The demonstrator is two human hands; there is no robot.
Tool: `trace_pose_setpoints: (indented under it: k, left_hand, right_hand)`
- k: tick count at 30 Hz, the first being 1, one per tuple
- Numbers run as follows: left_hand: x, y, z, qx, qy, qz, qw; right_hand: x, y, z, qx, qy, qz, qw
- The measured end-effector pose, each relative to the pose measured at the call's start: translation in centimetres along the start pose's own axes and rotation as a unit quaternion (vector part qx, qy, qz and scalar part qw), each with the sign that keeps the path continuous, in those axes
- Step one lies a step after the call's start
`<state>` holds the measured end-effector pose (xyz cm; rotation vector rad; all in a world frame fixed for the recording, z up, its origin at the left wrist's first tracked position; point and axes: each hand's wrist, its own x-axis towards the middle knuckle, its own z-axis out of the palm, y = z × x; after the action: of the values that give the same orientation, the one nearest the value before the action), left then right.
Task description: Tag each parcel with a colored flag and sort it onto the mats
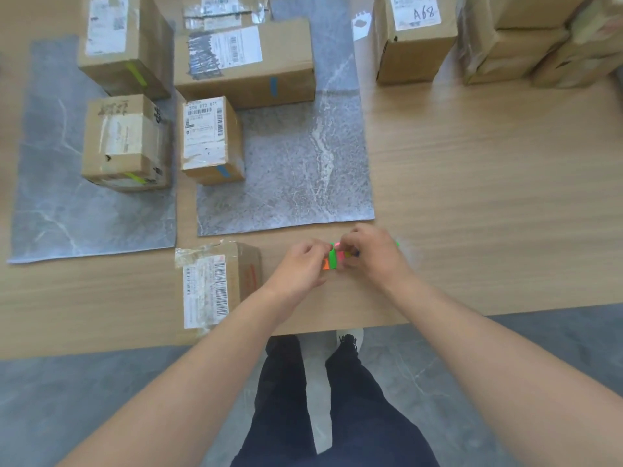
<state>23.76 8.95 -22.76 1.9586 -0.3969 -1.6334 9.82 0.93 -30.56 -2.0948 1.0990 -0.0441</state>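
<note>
Now, fingers curled, your left hand (300,266) and right hand (372,256) both pinch the stack of colored flags (332,261). The parcel (215,284) sits just left, by the table's (472,197) near edge; the left mat (67,214) and right mat (303,170) lie beyond.

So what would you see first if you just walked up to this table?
The neon flags pop out first, pinched between the left hand and right hand near the front edge of the table. Beyond them, green-tagged parcels stand on the left mat and blue-tagged parcels on the right mat. Another parcel waits beside the left hand.
</note>
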Motion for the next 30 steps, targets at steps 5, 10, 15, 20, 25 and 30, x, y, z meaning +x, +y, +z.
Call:
trace_pose_setpoints:
  k: [5,10,15,20,25,30]
  left_hand:
    - [0.1,-0.7,-0.9,0.131,-0.021,0.028,0.991]
    - [0.3,-0.9,-1.2,0.316,-0.024,0.092,0.944]
    - [1.1,-1.2,-1.5,0.486,-0.053,0.189,0.852]
    - [0.8,-1.2,-1.7,0.585,-0.061,0.221,0.778]
    - [0.9,-1.5,-1.6,0.593,-0.054,0.226,0.771]
    - [1.0,-1.7,-1.4,0.594,-0.052,0.236,0.767]
  right_hand:
    - [0.2,0.2,0.0,-0.005,0.004,-0.025,1.000]
    - [0.1,0.4,0.0,-0.016,-0.001,-0.053,0.998]
    - [-0.9,0.8,0.2,-0.074,0.020,-0.128,0.989]
    - [-1.4,1.2,0.6,-0.081,0.052,-0.154,0.983]
    - [-1.4,1.8,0.3,-0.081,0.031,-0.158,0.984]
    - [-1.0,1.3,0.1,0.009,0.037,-0.076,0.996]
